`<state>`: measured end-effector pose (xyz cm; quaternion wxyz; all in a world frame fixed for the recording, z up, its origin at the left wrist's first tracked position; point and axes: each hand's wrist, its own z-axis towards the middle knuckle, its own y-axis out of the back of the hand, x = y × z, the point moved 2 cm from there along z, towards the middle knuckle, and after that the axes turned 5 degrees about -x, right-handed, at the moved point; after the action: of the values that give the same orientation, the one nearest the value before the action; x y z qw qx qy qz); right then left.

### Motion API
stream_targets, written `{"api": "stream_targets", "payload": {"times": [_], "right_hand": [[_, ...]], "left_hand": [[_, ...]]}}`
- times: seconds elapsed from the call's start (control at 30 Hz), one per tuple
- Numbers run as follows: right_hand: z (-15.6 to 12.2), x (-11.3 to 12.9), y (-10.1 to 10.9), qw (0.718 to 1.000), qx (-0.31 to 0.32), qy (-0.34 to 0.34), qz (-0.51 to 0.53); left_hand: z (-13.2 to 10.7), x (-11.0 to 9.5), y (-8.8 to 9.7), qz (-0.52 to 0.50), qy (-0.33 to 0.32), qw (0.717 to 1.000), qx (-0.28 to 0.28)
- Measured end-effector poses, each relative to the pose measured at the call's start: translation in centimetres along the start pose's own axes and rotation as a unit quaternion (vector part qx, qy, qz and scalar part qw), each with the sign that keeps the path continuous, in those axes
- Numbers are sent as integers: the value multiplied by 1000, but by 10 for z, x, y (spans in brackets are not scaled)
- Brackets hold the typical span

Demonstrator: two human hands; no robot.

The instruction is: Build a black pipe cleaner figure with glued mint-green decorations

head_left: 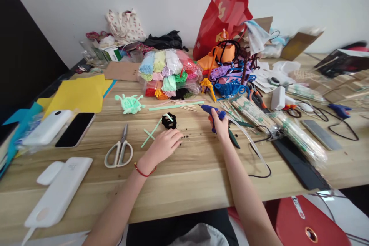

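Note:
My right hand (220,123) is wrapped round the handle of a blue hot glue gun (211,112), its nozzle pointing left. A clear glue stick (253,142) trails from the back of the gun. Over the table, my left hand (165,144) has its fingers stretched out and a little bent, with nothing visible in them. Just beyond it is a black fuzzy ring-shaped piece (169,121) with pale green strips across it. Beside that, crossed mint-green pipe cleaners (150,134) lie on the wood. Black crumbs are scattered by my left fingertips.
White-handled scissors (118,153) lie to the left, below a mint-green pipe-cleaner bundle (129,103). Phones and a white power bank (59,192) are further left. Packs of pipe cleaners (170,73) and a red bag (220,19) stand behind. Wrapped sticks (253,113), pliers (258,98) and cords crowd the right.

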<state>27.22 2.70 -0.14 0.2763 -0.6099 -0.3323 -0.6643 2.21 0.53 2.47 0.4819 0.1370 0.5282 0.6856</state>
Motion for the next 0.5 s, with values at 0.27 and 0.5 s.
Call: {"api": "stream_targets", "payload": {"times": [0.27,0.5], "right_hand": [[6,-11,1,999,5,-3,-33],[17,-27,3,997,-15,26,-74]], "left_hand": [[-1,2,-4,49,-35,998,3],[-1,1,-1,75,-44,996,0]]}}
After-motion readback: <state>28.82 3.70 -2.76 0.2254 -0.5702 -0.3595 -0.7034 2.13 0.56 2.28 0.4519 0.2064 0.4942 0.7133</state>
